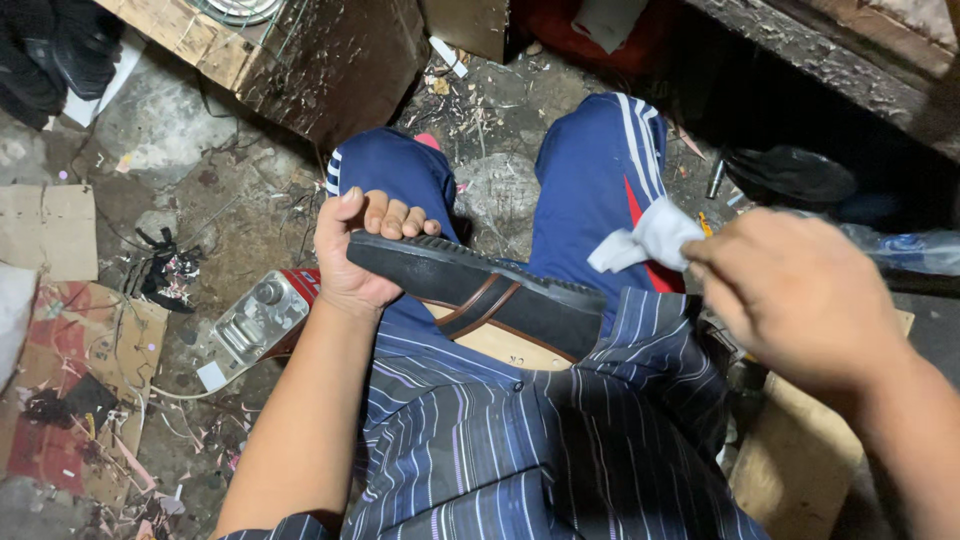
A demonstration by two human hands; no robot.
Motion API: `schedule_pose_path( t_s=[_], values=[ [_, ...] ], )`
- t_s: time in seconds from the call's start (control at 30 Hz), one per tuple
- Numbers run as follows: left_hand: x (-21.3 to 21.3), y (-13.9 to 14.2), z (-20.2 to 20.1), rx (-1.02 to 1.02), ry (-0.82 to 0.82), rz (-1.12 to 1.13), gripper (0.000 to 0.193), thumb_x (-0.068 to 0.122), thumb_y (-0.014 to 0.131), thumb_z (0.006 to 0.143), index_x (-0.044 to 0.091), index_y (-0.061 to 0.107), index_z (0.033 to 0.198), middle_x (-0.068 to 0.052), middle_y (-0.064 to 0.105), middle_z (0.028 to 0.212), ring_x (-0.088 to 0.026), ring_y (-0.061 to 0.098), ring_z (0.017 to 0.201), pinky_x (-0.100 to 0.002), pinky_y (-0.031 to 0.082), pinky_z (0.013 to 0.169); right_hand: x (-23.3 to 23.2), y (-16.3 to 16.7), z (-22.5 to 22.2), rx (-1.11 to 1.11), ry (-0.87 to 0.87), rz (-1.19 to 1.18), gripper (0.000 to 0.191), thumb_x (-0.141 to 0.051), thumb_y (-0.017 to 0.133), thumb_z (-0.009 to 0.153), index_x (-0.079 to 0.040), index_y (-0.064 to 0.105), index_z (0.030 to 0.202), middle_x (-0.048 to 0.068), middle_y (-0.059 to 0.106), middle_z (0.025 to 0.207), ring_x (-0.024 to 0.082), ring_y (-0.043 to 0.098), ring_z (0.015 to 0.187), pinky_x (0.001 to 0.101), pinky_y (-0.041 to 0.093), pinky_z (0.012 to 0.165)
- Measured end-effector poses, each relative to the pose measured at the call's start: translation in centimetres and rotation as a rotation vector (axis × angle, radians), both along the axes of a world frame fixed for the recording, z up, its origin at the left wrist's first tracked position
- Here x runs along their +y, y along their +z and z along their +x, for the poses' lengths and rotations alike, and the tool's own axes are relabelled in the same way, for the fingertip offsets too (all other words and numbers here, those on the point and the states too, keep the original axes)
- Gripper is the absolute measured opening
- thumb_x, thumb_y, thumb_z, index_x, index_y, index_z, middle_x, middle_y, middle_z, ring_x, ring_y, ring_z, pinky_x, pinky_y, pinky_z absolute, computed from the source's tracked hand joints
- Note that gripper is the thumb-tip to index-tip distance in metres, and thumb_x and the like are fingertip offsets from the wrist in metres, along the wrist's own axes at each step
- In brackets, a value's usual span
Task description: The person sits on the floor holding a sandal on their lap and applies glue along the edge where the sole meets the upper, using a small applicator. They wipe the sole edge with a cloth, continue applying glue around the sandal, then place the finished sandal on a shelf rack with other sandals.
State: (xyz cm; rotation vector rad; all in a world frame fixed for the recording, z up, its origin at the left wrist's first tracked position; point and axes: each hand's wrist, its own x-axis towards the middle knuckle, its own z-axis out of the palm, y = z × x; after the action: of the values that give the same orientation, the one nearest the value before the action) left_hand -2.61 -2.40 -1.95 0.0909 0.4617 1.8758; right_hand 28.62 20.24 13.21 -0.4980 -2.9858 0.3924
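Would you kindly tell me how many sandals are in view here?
1. The sandal lies sole-up across the lap, held at its end by the left hand. Others may be hidden.

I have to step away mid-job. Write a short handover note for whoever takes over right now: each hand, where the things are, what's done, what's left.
Left hand: gripped around one end of the sandal, holding it sole-up over the lap.
Right hand: pinching a small white cloth, raised to the right of the sandal, not touching it.
Sandal: black ridged sole faces up; brown and black straps and the tan insole face down toward the striped shirt.
Nearby: a small metal device lies on the littered floor beside the left knee.
Done: sandal picked up and steadied, cloth in hand.
Left: likely wiping the sole; whether any of it is already wiped cannot be told.
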Motion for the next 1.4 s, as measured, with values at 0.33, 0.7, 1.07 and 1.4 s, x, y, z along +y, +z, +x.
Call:
schedule_pose_path(
  t_s=[0.33, 0.7, 1.07, 1.4],
  values=[
    [0.2, 0.0, 0.1, -0.002, 0.015, -0.009, 0.036, 0.033, 0.056, 0.099, 0.012, 0.056, 0.069, -0.007, 0.063, 0.073, -0.023, 0.061, 0.084, -0.043, 0.048, 0.099, -4.5, -4.7, -1.6, 0.192, 0.005, -0.483, 0.022, -0.012, 0.071, 0.086, -0.004, 0.072, 0.107, 0.011, 0.069, 0.096, 0.029, 0.068, 0.092, 0.0356, 0.053, 0.081],
    [-0.1, 0.5, 0.5, -0.029, 0.049, -0.079, 0.039, 0.032, 0.056, 0.099, 0.011, 0.055, 0.066, -0.008, 0.062, 0.073, -0.025, 0.062, 0.083, -0.045, 0.049, 0.096, -4.9, -7.6, -0.8, 0.179, -0.127, -0.639, 0.022, -0.011, 0.070, 0.088, -0.003, 0.075, 0.108, 0.008, 0.072, 0.098, 0.021, 0.070, 0.092, 0.0307, 0.052, 0.083],
    [2.0, 4.9, 2.8, -0.120, 0.311, -0.392, 0.050, 0.052, 0.056, 0.094, 0.009, 0.056, 0.067, -0.017, 0.066, 0.070, -0.033, 0.065, 0.074, -0.047, 0.053, 0.078, -7.0, -8.4, 0.1, 0.387, -0.374, -0.623, 0.021, -0.011, 0.072, 0.091, -0.002, 0.073, 0.109, 0.006, 0.070, 0.095, 0.015, 0.064, 0.080, 0.0255, 0.049, 0.073],
    [2.0, 17.7, 10.8, 1.092, 0.054, -0.028, 0.045, 0.007, 0.079, 0.085, 0.003, 0.061, 0.127, -0.008, 0.066, 0.128, -0.017, 0.064, 0.120, -0.034, 0.049, 0.110, -5.0, -9.7, 1.5, 0.424, -0.352, -0.627, 0.018, -0.008, 0.060, 0.096, -0.001, 0.070, 0.109, 0.008, 0.068, 0.098, 0.018, 0.067, 0.092, 0.0291, 0.051, 0.085]
  ],
)
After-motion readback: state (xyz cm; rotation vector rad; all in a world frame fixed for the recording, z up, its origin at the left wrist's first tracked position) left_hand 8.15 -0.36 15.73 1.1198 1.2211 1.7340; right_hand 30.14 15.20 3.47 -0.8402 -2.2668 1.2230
